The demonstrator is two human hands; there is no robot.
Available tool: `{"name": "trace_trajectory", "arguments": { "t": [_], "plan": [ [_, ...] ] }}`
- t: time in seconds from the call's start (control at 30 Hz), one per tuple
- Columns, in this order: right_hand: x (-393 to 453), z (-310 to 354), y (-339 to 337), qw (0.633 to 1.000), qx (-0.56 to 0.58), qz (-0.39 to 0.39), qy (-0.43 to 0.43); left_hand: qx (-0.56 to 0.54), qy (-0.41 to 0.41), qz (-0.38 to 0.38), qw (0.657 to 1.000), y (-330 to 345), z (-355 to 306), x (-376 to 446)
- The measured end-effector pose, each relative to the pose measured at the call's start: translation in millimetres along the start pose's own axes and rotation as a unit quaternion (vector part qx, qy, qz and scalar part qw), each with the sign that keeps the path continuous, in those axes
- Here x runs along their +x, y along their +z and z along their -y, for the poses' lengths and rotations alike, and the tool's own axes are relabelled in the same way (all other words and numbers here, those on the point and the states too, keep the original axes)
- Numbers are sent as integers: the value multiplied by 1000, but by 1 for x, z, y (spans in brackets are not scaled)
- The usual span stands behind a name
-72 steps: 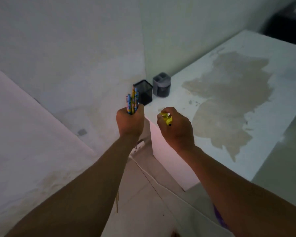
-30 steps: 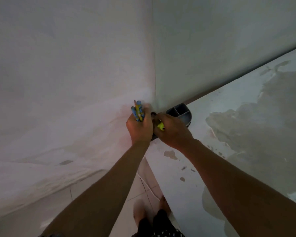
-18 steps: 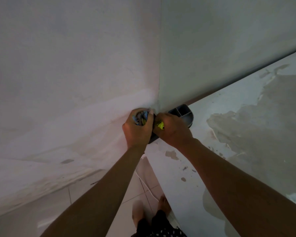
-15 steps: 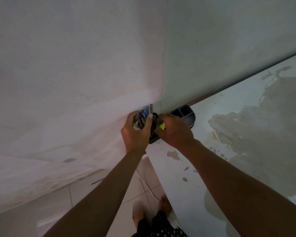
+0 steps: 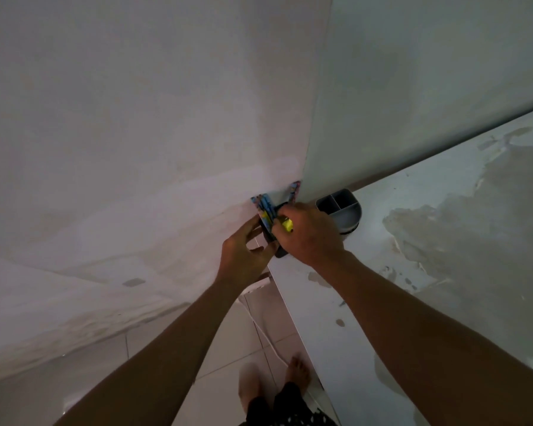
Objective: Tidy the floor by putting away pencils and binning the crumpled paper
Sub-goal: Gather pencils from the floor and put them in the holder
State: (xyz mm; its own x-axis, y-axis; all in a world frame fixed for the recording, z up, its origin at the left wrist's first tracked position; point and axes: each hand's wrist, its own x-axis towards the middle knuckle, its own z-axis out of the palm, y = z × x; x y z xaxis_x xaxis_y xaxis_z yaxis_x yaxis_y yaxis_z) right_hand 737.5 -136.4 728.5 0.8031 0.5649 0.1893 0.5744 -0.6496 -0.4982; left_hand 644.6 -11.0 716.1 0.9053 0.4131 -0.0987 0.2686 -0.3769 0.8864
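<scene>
Several blue patterned pencils [image 5: 265, 209] stand fanned out in a black pencil holder [image 5: 270, 239] at the white desk's corner, one leaning right towards the wall corner [image 5: 293, 192]. My left hand [image 5: 243, 253] is just left of the holder with its fingers spread against the holder's side and nothing in it. My right hand [image 5: 310, 236] hovers over the holder's mouth, closed around a small yellow object [image 5: 287, 224]. The holder's base is partly hidden by my right hand. No crumpled paper is in view.
A grey divided desk organiser [image 5: 340, 210] stands right behind the holder against the wall. The white desk [image 5: 382, 272] has a worn, stained top. Walls meet close behind the corner. Below are tiled floor, a white cable [image 5: 260, 327] and my bare feet.
My left hand has let go of the blue pencils, which now stand in the black holder, and has drawn back with its fingers spread. My right hand has moved over the holder.
</scene>
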Motion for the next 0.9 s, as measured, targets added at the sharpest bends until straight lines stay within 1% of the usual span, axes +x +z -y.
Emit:
{"name": "trace_trajectory", "arguments": {
  "t": [0.1,0.23,0.33,0.4,0.6,0.67,0.73,0.83,0.9],
  "plan": [
    [-5,-3,12,999,-25,-28,-24,-23,-19,12,999,-4,-1,4],
    [-6,-4,20,995,-2,-97,-25,-125,-92,8,988,-2,-3,10],
    [0,-1,22,990,0,-138,-24,-154,-122,1,980,2,-3,13],
    [3,1,26,989,22,-143,-32,-160,-127,2,979,2,-4,12],
    [-10,0,34,989,72,-128,-17,-158,-121,14,980,-1,-3,12],
    [-16,-3,31,989,80,-127,-22,-144,-121,16,982,-4,-3,12],
    [-22,-5,26,989,65,-129,-23,-105,-104,19,989,-7,-3,8],
    [-37,-1,19,989,2,-145,-29,13,-61,11,998,-18,-3,-6],
    [-47,8,17,987,-34,-152,-45,88,-22,-2,996,-29,1,-18]
  ]
}}
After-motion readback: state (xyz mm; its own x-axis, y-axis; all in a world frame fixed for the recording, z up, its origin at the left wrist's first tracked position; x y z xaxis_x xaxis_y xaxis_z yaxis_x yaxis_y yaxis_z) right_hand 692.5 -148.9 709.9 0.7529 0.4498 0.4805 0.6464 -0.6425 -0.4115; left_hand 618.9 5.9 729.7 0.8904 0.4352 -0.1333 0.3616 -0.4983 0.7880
